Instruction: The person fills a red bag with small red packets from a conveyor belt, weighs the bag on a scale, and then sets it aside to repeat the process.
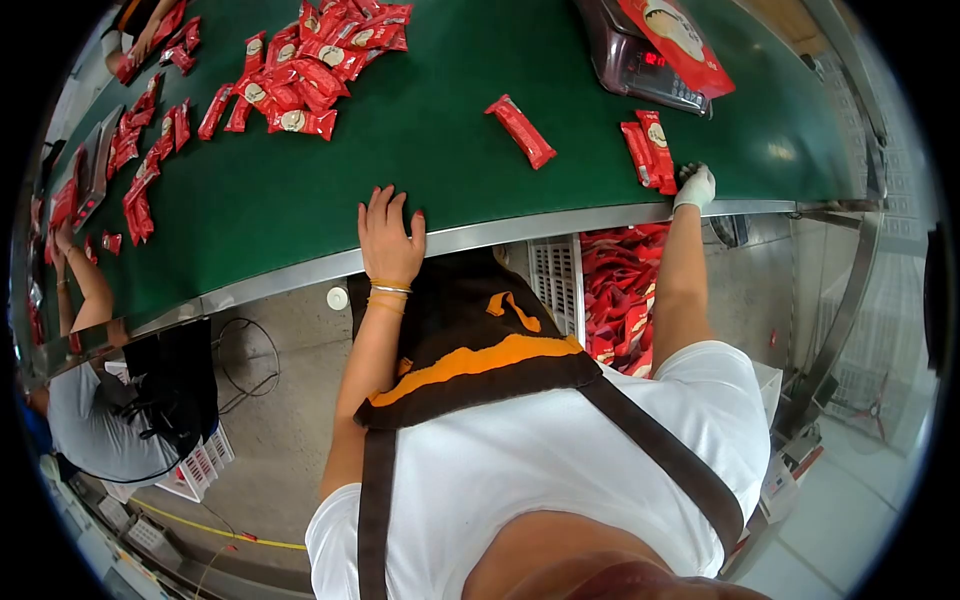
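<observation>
My left hand (391, 238) lies bare on the metal edge of the green table (430, 150), fingers spread and nothing in it. At the right, my right hand (695, 187) wears a pale glove and rests at the table's edge with its fingers curled. It is beside two red packets (648, 152); whether it holds anything is hidden. One more red packet (521, 131) lies alone between my hands. Behind the two packets stands a digital scale (650, 72) with a lit red display and a large red bag (680, 42) on it.
A heap of red packets (310, 65) lies at the back left, with more scattered farther left. Co-workers' hands (62, 240) are at the left side near another scale (97, 165). Below the table, a white crate (557, 275) stands beside many red bags (620, 300).
</observation>
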Demonstrator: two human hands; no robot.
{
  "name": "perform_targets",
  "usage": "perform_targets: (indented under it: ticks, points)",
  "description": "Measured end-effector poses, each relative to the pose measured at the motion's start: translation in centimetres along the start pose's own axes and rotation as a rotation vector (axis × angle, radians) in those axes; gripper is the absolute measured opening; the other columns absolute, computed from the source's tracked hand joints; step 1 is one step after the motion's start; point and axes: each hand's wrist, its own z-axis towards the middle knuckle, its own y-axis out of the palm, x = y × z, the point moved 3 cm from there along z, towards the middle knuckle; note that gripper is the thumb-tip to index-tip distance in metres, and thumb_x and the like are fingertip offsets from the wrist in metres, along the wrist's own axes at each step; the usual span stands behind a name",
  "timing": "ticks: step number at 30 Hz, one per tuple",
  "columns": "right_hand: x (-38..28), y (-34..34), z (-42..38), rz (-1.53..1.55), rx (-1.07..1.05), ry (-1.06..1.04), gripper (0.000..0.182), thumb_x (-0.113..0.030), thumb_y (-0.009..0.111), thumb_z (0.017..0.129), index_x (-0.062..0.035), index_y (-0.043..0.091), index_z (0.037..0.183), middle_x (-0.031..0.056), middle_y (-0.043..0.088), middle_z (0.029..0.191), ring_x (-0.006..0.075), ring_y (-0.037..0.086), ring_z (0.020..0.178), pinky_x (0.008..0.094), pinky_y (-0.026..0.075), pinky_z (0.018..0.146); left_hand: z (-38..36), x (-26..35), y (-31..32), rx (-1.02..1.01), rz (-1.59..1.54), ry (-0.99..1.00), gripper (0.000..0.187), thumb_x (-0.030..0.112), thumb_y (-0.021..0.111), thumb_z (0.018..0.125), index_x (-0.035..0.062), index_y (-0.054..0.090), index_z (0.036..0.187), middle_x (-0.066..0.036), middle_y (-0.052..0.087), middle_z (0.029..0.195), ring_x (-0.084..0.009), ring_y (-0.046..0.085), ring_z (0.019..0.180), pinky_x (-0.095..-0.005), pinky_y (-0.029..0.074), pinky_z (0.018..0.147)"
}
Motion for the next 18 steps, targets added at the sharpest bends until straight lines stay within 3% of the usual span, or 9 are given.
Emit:
perform_targets:
  ticks: [4, 6, 7, 9, 11, 13, 15, 18]
  points:
    - [-0.6, 0.7, 1.7, -0.025, 0.002, 0.113, 0.027, -0.022, 0.056, 0.096, 0.0021, 0.062, 0.105, 0.0103, 0.066, 0.085, 0.0206, 0.064, 0.07, 0.0318, 0.055, 0.064, 0.1, 0.0, 0.0, 0.005, -0.007, -0.008, 0.033, 0.023, 0.062, 0.087, 0.0022, 0.061, 0.113, -0.013, 0.057, 0.127, -0.0322, 0.048, 0.128, -0.0505, 0.032, 0.112]
    - [-3.2, 2.0, 2.2, -0.522, -0.015, -0.354, 0.036, -0.029, 0.064, 0.09, -0.0017, 0.065, 0.113, 0.0126, 0.067, 0.097, 0.0269, 0.066, 0.085, 0.0368, 0.054, 0.08, 0.2, 0.0, -0.1, 0.013, -0.006, -0.009, 0.032, 0.023, 0.062, 0.087, 0.0022, 0.062, 0.112, -0.013, 0.058, 0.126, -0.0321, 0.048, 0.128, -0.0503, 0.032, 0.112]
    - [-4.6, 3.1, 1.7, -0.517, -0.019, -0.354, 0.036, -0.029, 0.064, 0.09, -0.0017, 0.065, 0.113, 0.0126, 0.067, 0.097, 0.0269, 0.066, 0.085, 0.0368, 0.054, 0.08, 0.2, 0.0, 0.0, 0.014, -0.005, -0.014, 0.032, 0.023, 0.062, 0.088, 0.0026, 0.062, 0.112, -0.013, 0.058, 0.126, -0.0323, 0.049, 0.128, -0.0505, 0.033, 0.111]
    - [-9.0, 6.4, -0.8, -0.866, -0.079, -0.636, 0.05, -0.035, 0.071, 0.082, -0.0065, 0.064, 0.122, 0.0157, 0.065, 0.112, 0.0322, 0.062, 0.104, 0.0389, 0.048, 0.094, 0.0, 0.0, 0.0, 0.014, -0.005, -0.016, 0.031, 0.022, 0.061, 0.088, 0.0029, 0.062, 0.113, -0.013, 0.058, 0.127, -0.0324, 0.05, 0.127, -0.0506, 0.033, 0.111]
    - [-10.5, 10.1, -0.6, -0.968, -0.124, -1.021, 0.05, -0.042, 0.074, 0.076, -0.0098, 0.069, 0.115, 0.0169, 0.058, 0.126, 0.035, 0.057, 0.113, 0.0418, 0.045, 0.099, 0.2, -0.1, 0.1, 0.021, -0.008, -0.017, 0.032, 0.023, 0.062, 0.086, 0.0021, 0.062, 0.111, -0.013, 0.059, 0.124, -0.0322, 0.049, 0.127, -0.0499, 0.032, 0.112]
    - [-12.2, 13.8, -0.2, -1.217, -0.195, -1.083, 0.051, -0.048, 0.07, 0.079, -0.008, 0.069, 0.111, 0.0182, 0.064, 0.117, 0.0363, 0.061, 0.107, 0.0437, 0.047, 0.097, 0.2, 0.0, 0.1, 0.029, -0.004, -0.012, 0.032, 0.023, 0.062, 0.086, 0.0023, 0.062, 0.111, -0.013, 0.059, 0.125, -0.032, 0.049, 0.127, -0.0499, 0.032, 0.112]
    - [-14.3, 17.8, 0.6, -1.252, -0.384, -0.795, 0.049, -0.051, 0.061, 0.086, -0.0071, 0.07, 0.107, 0.0213, 0.068, 0.105, 0.0409, 0.064, 0.099, 0.0475, 0.049, 0.092, 0.0, 0.0, 0.0, 0.04, 0.004, -0.005, 0.033, 0.024, 0.063, 0.086, 0.0024, 0.062, 0.111, -0.014, 0.059, 0.125, -0.0319, 0.05, 0.127, -0.0498, 0.032, 0.112]
    - [-20.1, 22.2, -7.1, -1.004, -0.535, -1.056, 0.045, -0.044, 0.053, 0.093, -0.0032, 0.068, 0.104, 0.0264, 0.067, 0.097, 0.0443, 0.063, 0.094, 0.0488, 0.049, 0.085, 0.1, -0.3, 0.1, 0.006, -0.031, -0.028, 0.04, 0.028, 0.065, 0.085, 0.0029, 0.061, 0.116, -0.014, 0.056, 0.13, -0.0318, 0.049, 0.127, -0.0498, 0.031, 0.112]
